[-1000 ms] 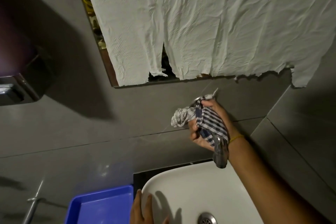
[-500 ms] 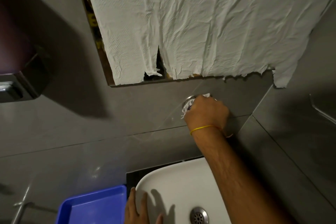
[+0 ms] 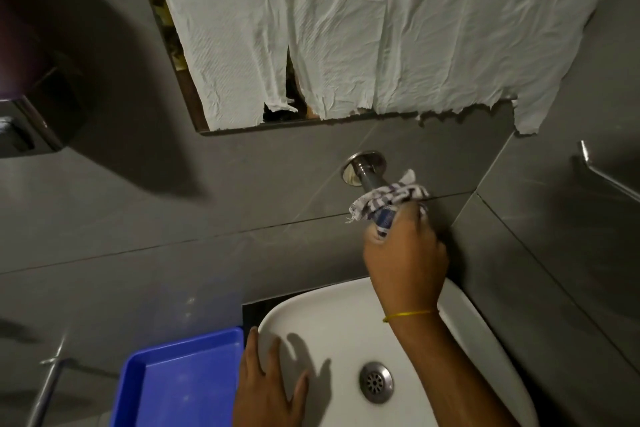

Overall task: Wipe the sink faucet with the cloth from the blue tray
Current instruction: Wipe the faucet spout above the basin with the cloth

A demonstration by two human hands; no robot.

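Note:
A chrome faucet [image 3: 365, 173] juts from the grey wall above the white sink [image 3: 332, 326]. My right hand [image 3: 405, 256] is closed around the faucet's pipe with a blue-and-white striped cloth [image 3: 391, 199] wrapped between palm and metal; the spout end is hidden under the hand. The wall flange and the first part of the pipe show bare. My left hand [image 3: 270, 388] lies flat with fingers spread on the sink's left rim. The blue tray [image 3: 180, 381] sits left of the sink with nothing in it.
A mirror covered with crumpled white paper [image 3: 363, 28] hangs above the faucet. A dark dispenser [image 3: 24, 128] is on the wall at far left. A metal rail [image 3: 609, 177] shows at right, and a metal bar [image 3: 48, 388] at lower left.
My right hand with the cloth went up to the wall flange, then slid back down along the pipe toward the spout. The left hand stayed on the sink rim.

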